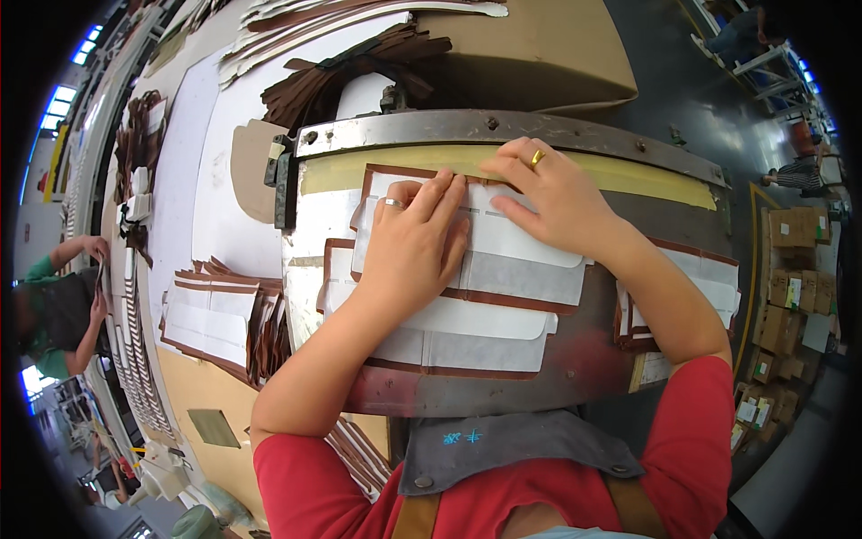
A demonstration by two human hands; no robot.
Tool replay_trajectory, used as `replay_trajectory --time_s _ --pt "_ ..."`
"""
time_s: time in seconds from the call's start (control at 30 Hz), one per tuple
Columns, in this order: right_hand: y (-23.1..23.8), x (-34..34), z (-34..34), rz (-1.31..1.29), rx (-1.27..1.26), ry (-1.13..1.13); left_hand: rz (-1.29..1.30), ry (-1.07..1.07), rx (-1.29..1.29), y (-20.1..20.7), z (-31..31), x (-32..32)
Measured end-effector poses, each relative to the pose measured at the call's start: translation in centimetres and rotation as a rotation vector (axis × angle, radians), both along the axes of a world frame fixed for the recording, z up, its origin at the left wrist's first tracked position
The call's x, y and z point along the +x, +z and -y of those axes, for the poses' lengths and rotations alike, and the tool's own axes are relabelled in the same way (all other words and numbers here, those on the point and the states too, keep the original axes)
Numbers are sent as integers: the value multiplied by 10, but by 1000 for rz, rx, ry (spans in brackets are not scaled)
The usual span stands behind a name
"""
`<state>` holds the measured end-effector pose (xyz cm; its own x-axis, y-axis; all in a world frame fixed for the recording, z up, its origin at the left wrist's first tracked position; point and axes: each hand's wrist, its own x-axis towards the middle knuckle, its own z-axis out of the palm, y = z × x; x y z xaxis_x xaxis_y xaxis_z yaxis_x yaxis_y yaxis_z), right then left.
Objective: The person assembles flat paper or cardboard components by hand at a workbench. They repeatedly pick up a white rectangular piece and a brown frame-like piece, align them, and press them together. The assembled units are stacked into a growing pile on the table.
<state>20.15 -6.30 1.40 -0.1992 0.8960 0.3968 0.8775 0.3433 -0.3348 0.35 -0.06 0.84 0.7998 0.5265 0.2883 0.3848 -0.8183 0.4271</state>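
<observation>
A flat panel, white with brown edging, lies on a metal work plate, over a similar panel nearer to me. My left hand, with a ring, rests on the upper panel. Its fingers stretch to the far brown edge, and the fingertips press there. My right hand, with a gold-coloured ring, has its fingertips by the same edge, to the right of the left fingertips. The right thumb touches the white face, apart from the bent fingers. Neither hand lifts the panel.
A metal bar and a yellow strip run along the plate's far side. Panel stacks stand left and right. Brown strips and a large cardboard box lie beyond. A co-worker works at far left.
</observation>
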Motion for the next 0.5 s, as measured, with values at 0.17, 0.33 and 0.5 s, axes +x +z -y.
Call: replay_trajectory --time_s 0.17,0.33,0.5 --pt "7 3 1 42 -113 56 -43 18 17 1 -2 -1" --pt "9 8 5 -390 -288 -63 -94 25 3 6 0 1" --pt "12 17 7 -210 -219 57 -139 47 151 6 5 1"
